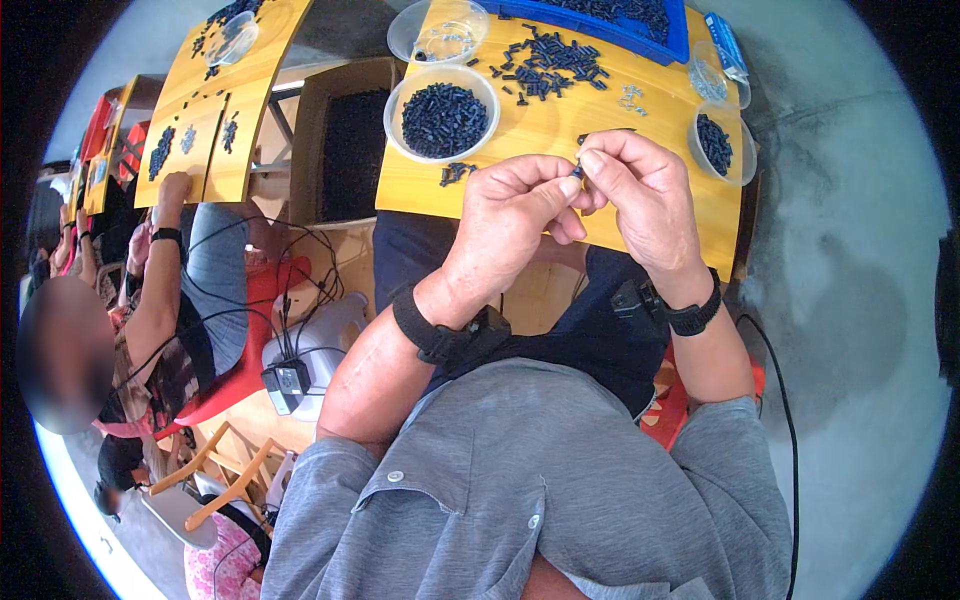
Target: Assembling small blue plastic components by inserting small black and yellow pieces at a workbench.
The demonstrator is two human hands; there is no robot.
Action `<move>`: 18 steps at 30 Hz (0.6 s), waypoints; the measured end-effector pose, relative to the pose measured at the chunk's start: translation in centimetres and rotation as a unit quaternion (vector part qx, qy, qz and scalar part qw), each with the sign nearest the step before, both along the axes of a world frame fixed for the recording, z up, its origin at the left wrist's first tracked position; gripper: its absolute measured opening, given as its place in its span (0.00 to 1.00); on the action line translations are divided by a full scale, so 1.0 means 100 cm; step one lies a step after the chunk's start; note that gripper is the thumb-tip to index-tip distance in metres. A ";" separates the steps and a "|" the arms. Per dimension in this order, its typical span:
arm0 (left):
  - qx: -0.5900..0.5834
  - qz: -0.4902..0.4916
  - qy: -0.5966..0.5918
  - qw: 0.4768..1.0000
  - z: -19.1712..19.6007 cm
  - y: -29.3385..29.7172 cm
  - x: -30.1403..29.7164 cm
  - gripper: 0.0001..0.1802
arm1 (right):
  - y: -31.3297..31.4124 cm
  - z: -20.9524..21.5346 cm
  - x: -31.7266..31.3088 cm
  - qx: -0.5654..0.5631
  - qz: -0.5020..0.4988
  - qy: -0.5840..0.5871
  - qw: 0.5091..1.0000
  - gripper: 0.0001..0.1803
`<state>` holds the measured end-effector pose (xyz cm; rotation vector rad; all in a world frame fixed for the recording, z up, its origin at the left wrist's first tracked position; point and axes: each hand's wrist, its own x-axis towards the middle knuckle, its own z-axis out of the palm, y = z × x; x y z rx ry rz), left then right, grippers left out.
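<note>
Over the near edge of the yellow table [540, 120], my left hand [515, 205] pinches a small black piece [577, 172] between thumb and fingers. My right hand [645, 200] meets it there, thumb and forefinger pressed together; what lies between them is too small to make out. Close by on the left are a few black pieces with metal bits [457, 173] and a clear round tub [393, 118] full of black pieces. A loose heap of short black pieces [550, 68] spreads beyond my hands, with small silver parts [631, 98] to its right.
A blue tray [684, 35] of black pieces stands at the back. Clear tubs [735, 160] sit at the right edge. Left of the table is a cardboard box [310, 125] of dark pieces; cables [285, 320] hang near a co-worker [150, 330] at another table [250, 60].
</note>
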<state>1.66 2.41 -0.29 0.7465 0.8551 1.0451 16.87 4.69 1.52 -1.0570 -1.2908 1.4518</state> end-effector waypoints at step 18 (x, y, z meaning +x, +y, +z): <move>0.034 0.006 0.045 0.998 0.001 -0.009 -0.002 0.06 | -0.009 0.005 -0.001 -0.007 0.013 -0.035 0.999 0.06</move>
